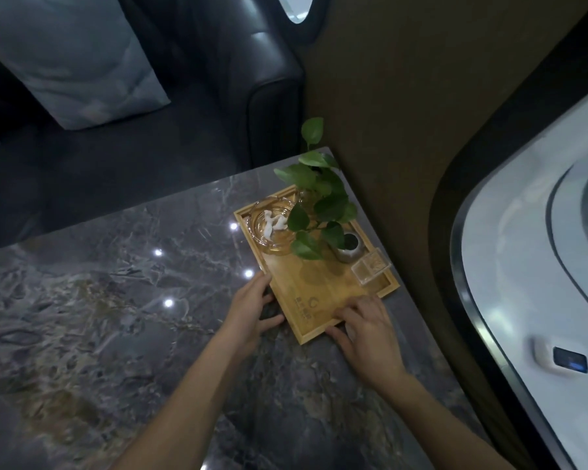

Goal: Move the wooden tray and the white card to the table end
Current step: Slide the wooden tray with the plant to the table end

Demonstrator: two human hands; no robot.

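Observation:
The wooden tray (296, 290) lies on the grey marble table (116, 300), near its far right corner by the wall. It carries a glass ashtray (272, 228) with white scraps, a leafy plant in a small pot (345, 247) and a clear plastic box (370, 268). My left hand (252, 308) rests against the tray's left rim near its front corner, fingers apart. My right hand (367, 323) grips the tray's near edge, fingers over the rim and thumb under it. No white card is in view.
A dark leather sofa (238, 83) with a pale cushion (72, 59) stands beyond the table's far edge. A brown wall (404, 130) runs along the table's right side. A curved white window frame (523, 249) fills the right.

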